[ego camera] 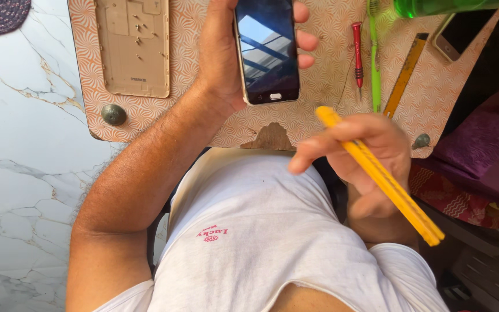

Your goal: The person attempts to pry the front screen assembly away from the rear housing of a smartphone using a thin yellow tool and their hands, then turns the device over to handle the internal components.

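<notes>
Left hand grips phone; right hand pinches yellow tweezers

Glossy glass-fronted phone; matt yellow plastic tool; patterned laminate board

Dark-screened phone upright — yellow tweezers slanted

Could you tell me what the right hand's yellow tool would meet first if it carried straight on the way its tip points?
Probably the smartphone held in the left hand: the yellow tool in the right hand points up-left toward its lower edge, though depth is unclear.
</notes>
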